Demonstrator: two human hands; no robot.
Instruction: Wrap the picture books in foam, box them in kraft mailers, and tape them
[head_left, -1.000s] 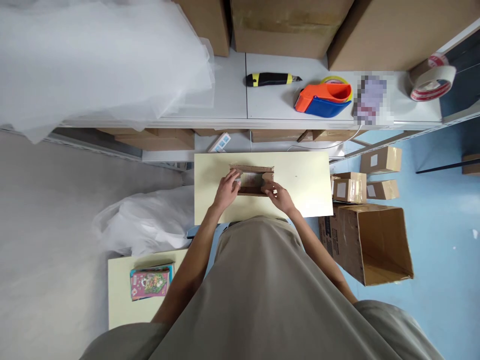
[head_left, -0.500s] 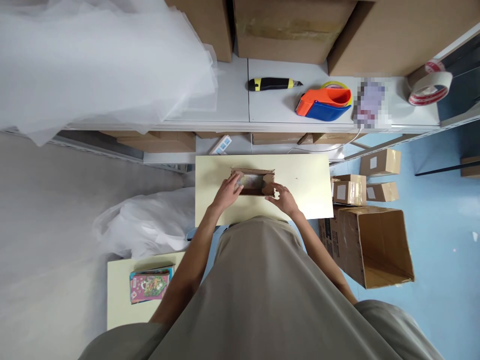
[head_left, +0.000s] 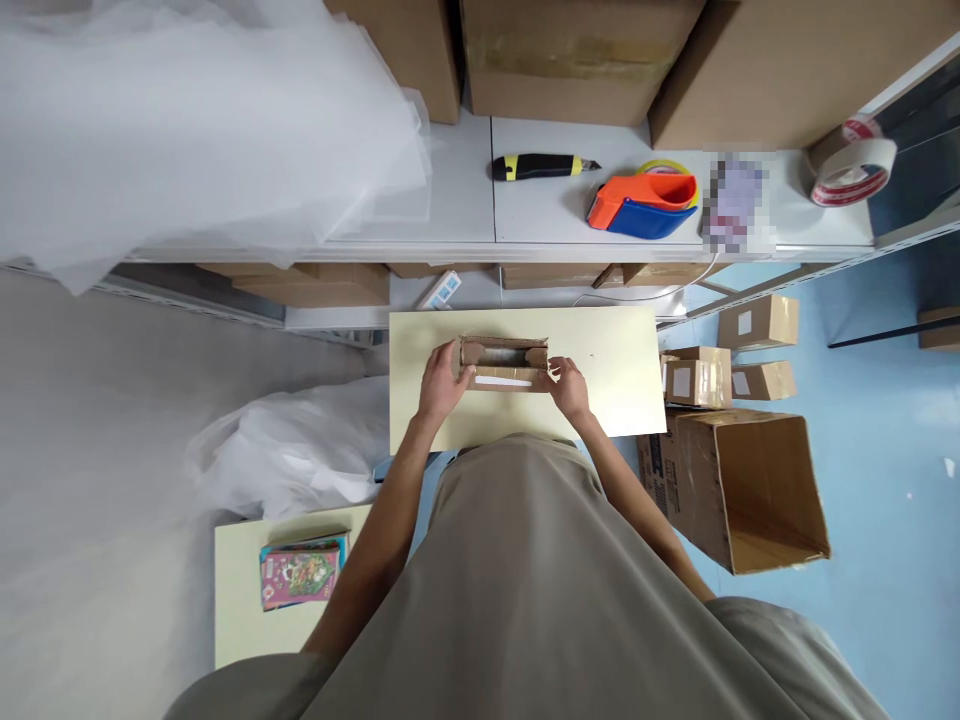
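A small cardboard box (head_left: 504, 382) lies on the pale yellow table in front of me, its top partly open. Its near flap, bearing a white strip, is folded partway over the opening, and small side flaps are turned in at both ends. My left hand (head_left: 442, 380) grips the left end, thumb on the near flap and fingers along the side. At the right end, the curled fingers of my right hand (head_left: 568, 388) hold the near corner. What lies inside the box is mostly hidden.
On the shelf beyond are a utility knife (head_left: 544, 167), an orange-and-blue tape dispenser (head_left: 641, 205), a blurred-out item (head_left: 736, 203) and tape rolls (head_left: 855, 172). White sheeting (head_left: 210, 130) hangs left. Books (head_left: 300, 577) lie on a lower table; a large open carton (head_left: 772, 490) stands right.
The near flap has come up and over the opening. My left hand has moved from the inner left flap to the box's left end; my right hand has shifted slightly at the right corner.
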